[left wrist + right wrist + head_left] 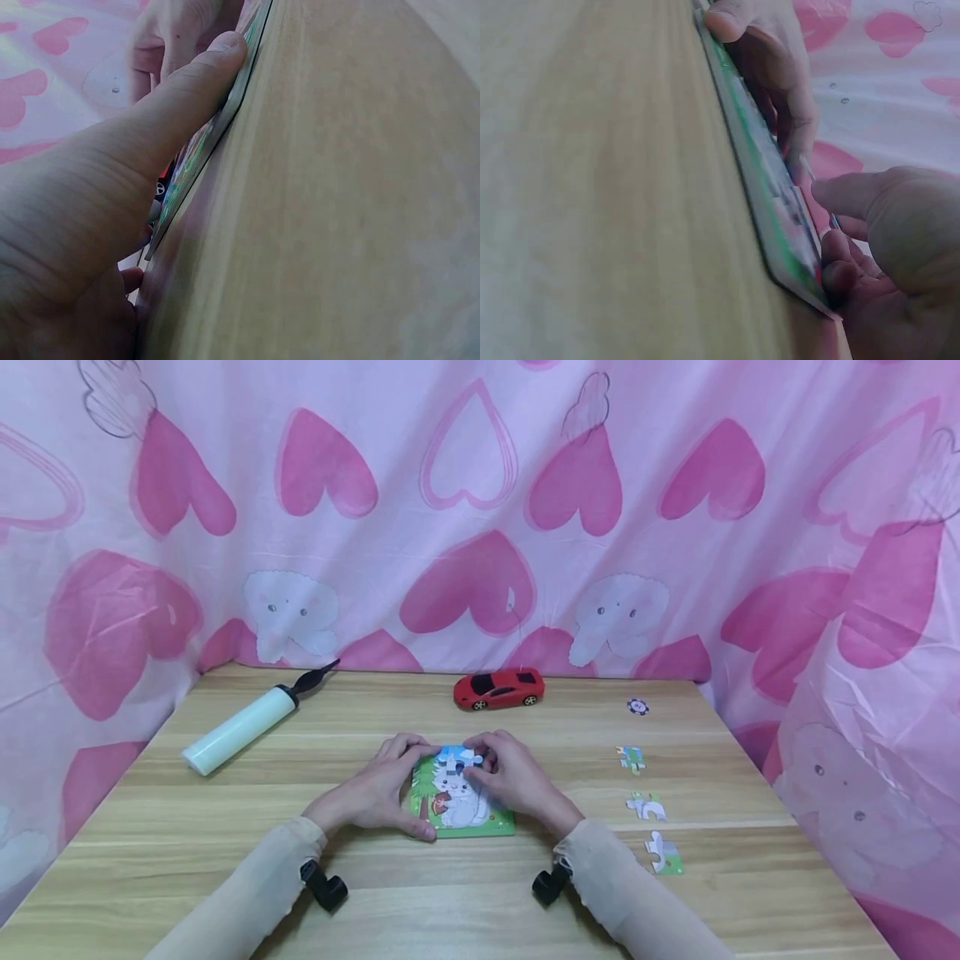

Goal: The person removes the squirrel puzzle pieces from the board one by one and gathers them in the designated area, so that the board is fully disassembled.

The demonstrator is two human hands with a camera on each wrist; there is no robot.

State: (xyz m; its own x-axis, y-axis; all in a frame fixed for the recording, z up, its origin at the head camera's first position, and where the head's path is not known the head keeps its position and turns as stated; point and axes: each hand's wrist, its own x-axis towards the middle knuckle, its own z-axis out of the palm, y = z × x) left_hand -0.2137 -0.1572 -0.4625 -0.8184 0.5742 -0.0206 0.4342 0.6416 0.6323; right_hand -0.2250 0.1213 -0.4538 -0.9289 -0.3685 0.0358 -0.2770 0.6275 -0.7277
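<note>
Okay, your right grip looks to be pinching a small puzzle piece by the board's far right corner, and your left grip is clamped across the puzzle board, thumb on its near edge, fingers at its far left corner. Board's around the middle of the surface. If that piece goes in crooked, I reckon it'll snag and pop up whatever's fitted; loosen your left and the board could skate. Also, three loose pieces sit toward the right edge, the nearest just beside your right sleeve, so a careless swing might sweep it. Red car's near the far edge, pump toward the far left corner.
</note>
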